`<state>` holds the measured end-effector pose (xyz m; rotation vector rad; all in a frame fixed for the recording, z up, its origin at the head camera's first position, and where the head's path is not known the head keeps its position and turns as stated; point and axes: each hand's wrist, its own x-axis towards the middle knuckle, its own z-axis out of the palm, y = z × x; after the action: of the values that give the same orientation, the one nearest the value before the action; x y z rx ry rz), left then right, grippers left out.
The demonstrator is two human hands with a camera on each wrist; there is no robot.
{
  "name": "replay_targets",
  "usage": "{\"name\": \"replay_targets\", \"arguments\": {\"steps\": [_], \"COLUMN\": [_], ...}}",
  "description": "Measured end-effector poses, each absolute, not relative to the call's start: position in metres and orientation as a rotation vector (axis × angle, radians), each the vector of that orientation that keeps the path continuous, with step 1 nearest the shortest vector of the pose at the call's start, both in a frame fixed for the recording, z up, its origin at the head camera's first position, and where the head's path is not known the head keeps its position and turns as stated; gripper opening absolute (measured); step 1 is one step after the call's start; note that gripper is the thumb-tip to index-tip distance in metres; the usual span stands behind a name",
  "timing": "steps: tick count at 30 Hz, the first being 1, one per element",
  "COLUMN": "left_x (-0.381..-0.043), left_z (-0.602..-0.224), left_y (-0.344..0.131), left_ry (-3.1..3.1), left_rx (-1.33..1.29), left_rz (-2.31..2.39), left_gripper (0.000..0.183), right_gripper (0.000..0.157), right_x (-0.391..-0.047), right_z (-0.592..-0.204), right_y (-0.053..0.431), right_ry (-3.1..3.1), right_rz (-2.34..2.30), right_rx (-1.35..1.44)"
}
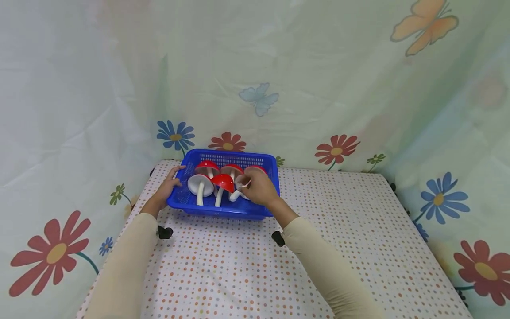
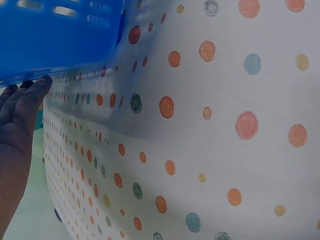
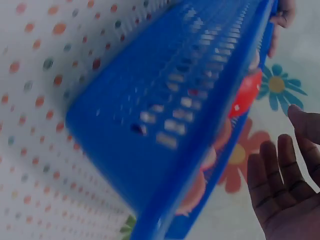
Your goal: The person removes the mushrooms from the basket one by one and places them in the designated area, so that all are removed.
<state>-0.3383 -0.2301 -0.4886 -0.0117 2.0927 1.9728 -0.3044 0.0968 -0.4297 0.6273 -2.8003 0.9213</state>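
A blue plastic basket [image 1: 217, 212] sits near the back of the table, holding several toy mushrooms with red caps and white stems. One mushroom [image 1: 224, 181] shows its red cap upward; another mushroom [image 1: 200, 184] shows its pale underside. My left hand [image 1: 164, 191] grips the basket's left end, thumb and fingers at the rim. Its fingers [image 2: 30, 102] lie along the basket's underside in the left wrist view. Over the basket's right part is my right hand [image 1: 260, 188], hiding part of a mushroom there. In the right wrist view its fingers [image 3: 270, 162] are loosely bent with nothing between them.
A dotted cloth [image 1: 338, 248] covers the table. Behind it and at both sides hangs a pale curtain [image 1: 303, 79] printed with flowers and butterflies. Small black clips [image 1: 392, 187] are fixed along the table edges.
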Motion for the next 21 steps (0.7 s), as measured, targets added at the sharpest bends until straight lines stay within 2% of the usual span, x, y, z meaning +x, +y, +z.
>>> {"name": "replay_targets", "arguments": {"steps": [5, 9, 11, 13, 14, 16, 17, 20, 21], "left_x": [-0.340, -0.348, -0.353, -0.356, -0.358, -0.358, -0.358, -0.357, -0.356], "left_z": [-0.490, -0.499, -0.506, -0.513, -0.515, -0.517, -0.517, -0.515, -0.513], "left_y": [-0.231, -0.231, -0.232, -0.234, -0.235, -0.235, -0.236, -0.236, -0.236], "left_ry": [2.116, 2.153, 2.184, 2.220, 2.236, 2.240, 2.240, 2.224, 2.210], "left_rx": [-0.022, -0.022, -0.023, -0.026, -0.020, -0.026, -0.021, -0.016, -0.022], "left_rz": [1.957, 1.943, 1.932, 1.917, 1.912, 1.922, 1.924, 1.931, 1.937], "left_gripper": [0.075, 0.075, 0.075, 0.074, 0.074, 0.075, 0.075, 0.075, 0.074], "right_gripper": [0.026, 0.027, 0.020, 0.007, 0.006, 0.019, 0.020, 0.012, 0.014], "right_x": [-0.321, -0.333, -0.338, -0.342, -0.344, -0.347, -0.348, -0.350, -0.350], "right_z": [-0.440, -0.440, -0.440, -0.440, -0.442, -0.446, -0.448, -0.454, -0.455], "right_y": [0.082, 0.088, 0.095, 0.100, 0.103, 0.107, 0.109, 0.110, 0.110], "right_ry": [-2.975, -3.047, -3.064, -3.097, -3.118, -3.161, -3.180, -3.198, -3.195], "right_rz": [0.844, 0.793, 0.771, 0.780, 0.784, 0.811, 0.830, 0.902, 0.918], "right_rx": [0.558, 0.381, 0.245, 0.132, 0.095, 0.049, 0.036, 0.000, -0.009]}}
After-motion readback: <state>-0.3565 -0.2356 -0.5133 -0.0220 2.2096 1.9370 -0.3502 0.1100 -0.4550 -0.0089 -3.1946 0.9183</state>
